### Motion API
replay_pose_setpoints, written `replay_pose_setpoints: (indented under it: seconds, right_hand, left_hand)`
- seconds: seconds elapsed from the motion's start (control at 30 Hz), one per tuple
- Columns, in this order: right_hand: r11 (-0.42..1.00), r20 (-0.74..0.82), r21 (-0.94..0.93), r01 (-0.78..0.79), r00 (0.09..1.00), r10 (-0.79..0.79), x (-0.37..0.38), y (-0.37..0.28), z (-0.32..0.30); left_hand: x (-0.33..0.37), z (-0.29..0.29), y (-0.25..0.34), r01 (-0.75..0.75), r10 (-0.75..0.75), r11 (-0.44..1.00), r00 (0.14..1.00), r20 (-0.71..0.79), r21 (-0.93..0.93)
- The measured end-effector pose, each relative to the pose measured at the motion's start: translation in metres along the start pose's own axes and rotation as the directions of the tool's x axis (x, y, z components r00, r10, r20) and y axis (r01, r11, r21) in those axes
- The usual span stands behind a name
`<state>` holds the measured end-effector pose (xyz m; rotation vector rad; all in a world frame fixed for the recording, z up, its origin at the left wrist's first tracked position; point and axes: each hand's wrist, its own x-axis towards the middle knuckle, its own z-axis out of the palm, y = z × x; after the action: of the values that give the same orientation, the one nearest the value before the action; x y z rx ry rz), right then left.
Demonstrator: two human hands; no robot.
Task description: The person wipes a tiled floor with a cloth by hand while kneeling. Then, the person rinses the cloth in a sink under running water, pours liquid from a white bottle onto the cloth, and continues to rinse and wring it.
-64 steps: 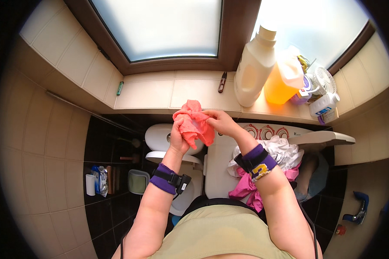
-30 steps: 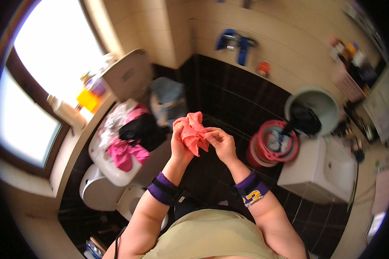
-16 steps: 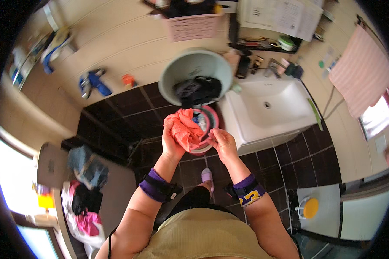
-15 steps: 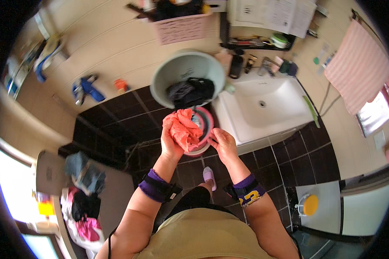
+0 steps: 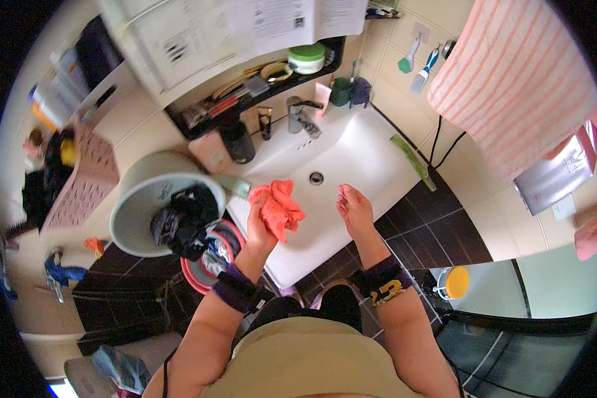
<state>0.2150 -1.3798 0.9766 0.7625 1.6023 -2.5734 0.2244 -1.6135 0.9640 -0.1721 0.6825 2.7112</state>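
My left hand is closed round a crumpled coral-red cloth, held above the near left part of a white sink. My right hand hovers over the sink to the right of the cloth, apart from it. Its fingers are loosely curled with gaps between them, and nothing shows in them. At the far side of the basin stands a metal faucet. The drain lies beyond and between my hands.
Left of the sink is a grey-green bucket with dark clothes hanging over its rim. Below it sits a pink-rimmed basin. A dark cup stands on the sink's back edge. A striped towel hangs at right.
My view and body have turned right, from the bucket to the sink. The coral-red cloth, still in my left hand, has gone from beside the bucket to over the sink; my right hand came along.
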Motion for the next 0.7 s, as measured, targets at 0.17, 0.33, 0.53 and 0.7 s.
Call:
replay_pose_setpoints:
  seconds: [0.17,0.33,0.53,0.7]
  right_hand:
    - [0.997,-0.043,-0.083,0.007,0.999,-0.011,0.107,-0.033,-0.037]
    - [0.824,0.095,-0.562,0.073,0.995,-0.023,0.220,-0.043,-0.079]
    - [0.028,0.681,-0.733,0.680,0.732,0.029,0.292,-0.051,-0.032]
    - [-0.192,0.852,-0.419,0.887,0.457,0.255,0.320,-0.074,0.054]
  left_hand:
    - [0.055,-0.008,-0.011,-0.078,0.077,0.997,0.985,-0.153,0.002]
    - [0.078,0.016,-0.036,-0.258,0.252,0.966,0.912,-0.323,0.023]
    - [0.068,0.015,-0.068,-0.415,0.414,0.904,0.797,-0.440,0.101]
    - [0.059,0.032,-0.085,-0.513,0.487,0.850,0.676,-0.552,0.121]
